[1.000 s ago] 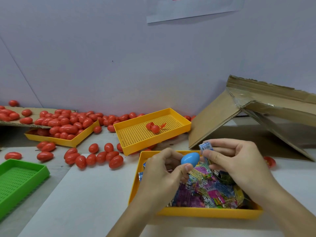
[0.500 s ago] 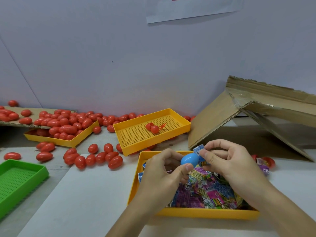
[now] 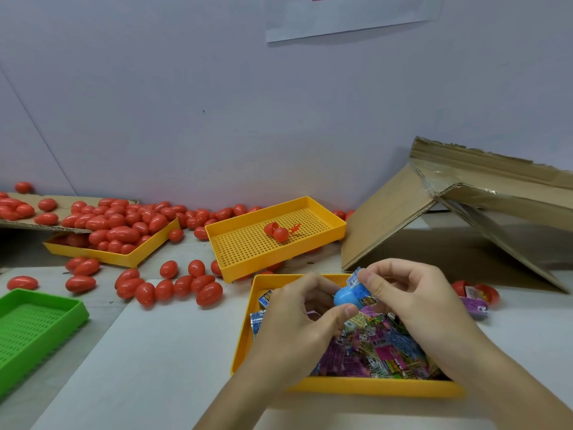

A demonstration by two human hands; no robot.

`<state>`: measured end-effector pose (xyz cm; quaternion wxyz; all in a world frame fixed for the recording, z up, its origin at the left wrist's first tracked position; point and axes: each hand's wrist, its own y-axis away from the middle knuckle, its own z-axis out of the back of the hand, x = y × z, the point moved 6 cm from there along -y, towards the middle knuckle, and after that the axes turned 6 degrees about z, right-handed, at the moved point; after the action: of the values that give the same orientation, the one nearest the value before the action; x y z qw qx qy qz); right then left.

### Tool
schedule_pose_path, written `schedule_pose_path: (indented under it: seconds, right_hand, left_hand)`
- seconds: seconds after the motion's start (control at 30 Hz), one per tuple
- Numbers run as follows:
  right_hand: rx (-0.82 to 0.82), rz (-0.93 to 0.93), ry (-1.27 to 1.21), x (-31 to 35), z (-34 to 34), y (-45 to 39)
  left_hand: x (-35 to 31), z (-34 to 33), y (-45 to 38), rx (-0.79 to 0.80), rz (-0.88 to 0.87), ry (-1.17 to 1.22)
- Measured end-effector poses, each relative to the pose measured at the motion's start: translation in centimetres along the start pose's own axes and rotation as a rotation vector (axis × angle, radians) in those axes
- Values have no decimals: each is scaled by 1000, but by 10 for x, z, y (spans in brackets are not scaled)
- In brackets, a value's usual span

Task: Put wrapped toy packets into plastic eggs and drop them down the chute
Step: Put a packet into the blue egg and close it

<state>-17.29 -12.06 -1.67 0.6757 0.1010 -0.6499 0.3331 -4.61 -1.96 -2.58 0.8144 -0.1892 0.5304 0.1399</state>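
Observation:
My left hand (image 3: 297,324) grips a blue plastic egg half (image 3: 344,297) over the near yellow tray (image 3: 245,342), which is full of wrapped toy packets (image 3: 381,346). My right hand (image 3: 412,305) pinches one blue-and-white packet (image 3: 355,278) and holds it at the egg half's open mouth. Part of the packet sticks out above the egg. A cardboard chute (image 3: 403,218) slopes down from the right rear.
Many red eggs (image 3: 173,287) lie loose on the table and fill a yellow tray (image 3: 124,259) at the left. A perforated yellow tray (image 3: 263,246) holds an open red egg (image 3: 277,232). A green tray (image 3: 34,324) sits near left. A red egg half with a packet (image 3: 474,297) lies at the right.
My right hand has pushed the packet down and left, from above the blue egg half into its mouth. My left hand has kept its grip on the egg.

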Motion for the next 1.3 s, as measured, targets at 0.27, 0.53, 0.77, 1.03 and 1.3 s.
schedule_pose_path:
  seconds: [0.27,0.53,0.77,1.03,1.3]
  right_hand:
    - [19,37,-11,3,-2,1]
    - [48,54,-20,8,3,-1]
    - [47,49,-2,5,2,-1]
    - [12,63,45,2,1,-1]
    - [34,73,69,2,0,0]
  left_hand:
    - [1,0,-1,3,16,-15]
    - [2,2,-2,-5,32,15]
    - [2,1,-2,1,29,5]
    - [-3,1,0,-13,7,-50]
    - [-4,1,0,-17,1,-67]
